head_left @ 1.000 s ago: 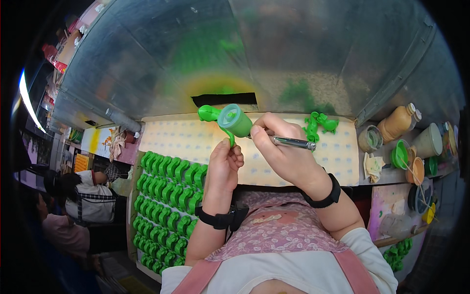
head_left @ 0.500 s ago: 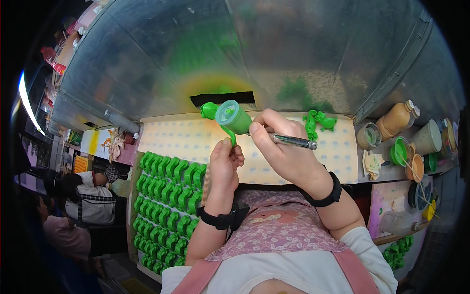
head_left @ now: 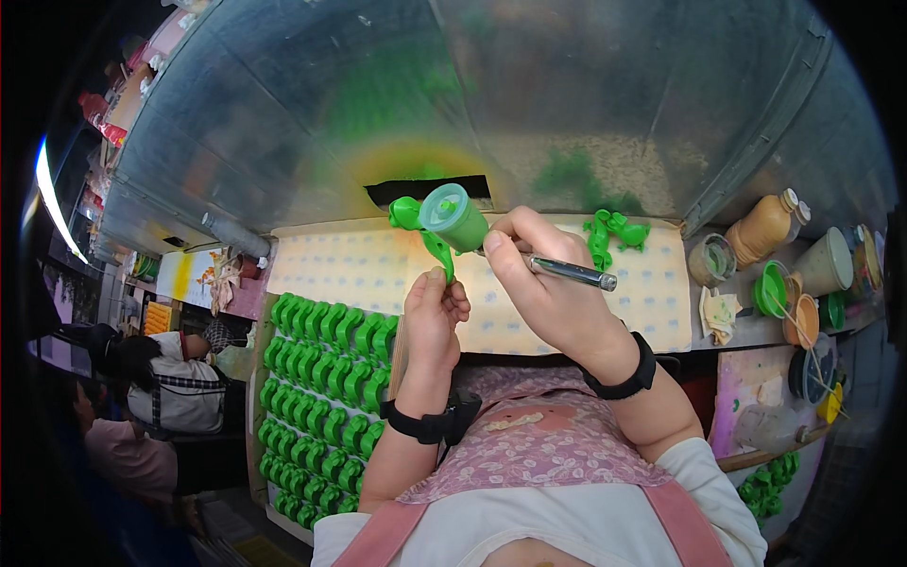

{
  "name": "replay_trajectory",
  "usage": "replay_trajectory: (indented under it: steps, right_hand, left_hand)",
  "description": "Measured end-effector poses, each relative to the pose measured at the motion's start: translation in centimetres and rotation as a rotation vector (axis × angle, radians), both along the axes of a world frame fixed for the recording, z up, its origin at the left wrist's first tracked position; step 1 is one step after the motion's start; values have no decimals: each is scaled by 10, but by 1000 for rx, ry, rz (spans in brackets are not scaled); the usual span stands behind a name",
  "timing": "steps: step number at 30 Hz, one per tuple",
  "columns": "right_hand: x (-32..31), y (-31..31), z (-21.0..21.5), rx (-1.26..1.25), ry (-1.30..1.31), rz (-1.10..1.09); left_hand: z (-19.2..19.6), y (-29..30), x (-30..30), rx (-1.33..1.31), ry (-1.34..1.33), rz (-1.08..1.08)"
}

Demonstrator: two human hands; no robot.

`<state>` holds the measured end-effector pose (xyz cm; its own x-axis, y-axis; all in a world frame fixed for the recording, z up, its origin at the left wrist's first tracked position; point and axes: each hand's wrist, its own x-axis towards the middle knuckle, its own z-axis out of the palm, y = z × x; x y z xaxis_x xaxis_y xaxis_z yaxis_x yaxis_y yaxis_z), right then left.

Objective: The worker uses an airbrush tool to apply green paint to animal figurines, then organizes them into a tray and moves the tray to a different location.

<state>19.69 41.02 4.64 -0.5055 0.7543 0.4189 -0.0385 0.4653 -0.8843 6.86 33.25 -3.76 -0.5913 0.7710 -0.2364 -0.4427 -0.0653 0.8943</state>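
My right hand [head_left: 548,283] is closed around a metal airbrush [head_left: 578,273]. A translucent cup with green paint [head_left: 459,223] sits at the airbrush's front end. Between the pinched thumb and fingers of my left hand [head_left: 435,317] is the slim end of a bright green molded figure [head_left: 406,213]. Its rounded part lies just left of the paint cup, and the cup covers some of the piece. The airbrush nozzle is hidden. Farther right, several small green figures [head_left: 614,234] rest together on the patterned paper [head_left: 529,326].
A tray [head_left: 255,430] with rows of green curved pieces stands at lower left. At right are a tan bottle [head_left: 763,227], paint cups [head_left: 770,288] and a crumpled cloth [head_left: 720,317]. A stained metal wall [head_left: 567,104] rises behind, with a dark slot [head_left: 477,189]. Another person [head_left: 179,397] sits far left.
The airbrush and its cup have shifted very slightly right. The green figure has turned a little in my left fingers, showing more of its narrow part beneath the cup.
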Motion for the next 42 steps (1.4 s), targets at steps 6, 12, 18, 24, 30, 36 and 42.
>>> replay_trajectory:
  steps: [6, 12, 18, 24, 30, 36, 42]
  right_hand:
    - [-1, 5, -1, 10, 120, -45]
    - [3, 5, 1, 42, 61, -20]
    - [1, 5, 6, -27, 122, -8]
    - [1, 5, 8, -21, 121, 10]
    - [0, 6, 12, 47, 107, -23]
    - [3, 5, 18, 41, 83, -37]
    - [8, 6, 23, 38, -43, -9]
  left_hand:
    - [3, 0, 4, -45, 27, 19]
    - [4, 0, 7, -50, 36, 31]
    - [5, -1, 10, -53, 66, 19]
    - [4, -2, 12, -43, 92, 23]
    - [3, -3, 12, -53, 111, 12]
    - [-1, -4, 11, -35, 128, 6]
    - [-3, -4, 11, -29, 193, 26]
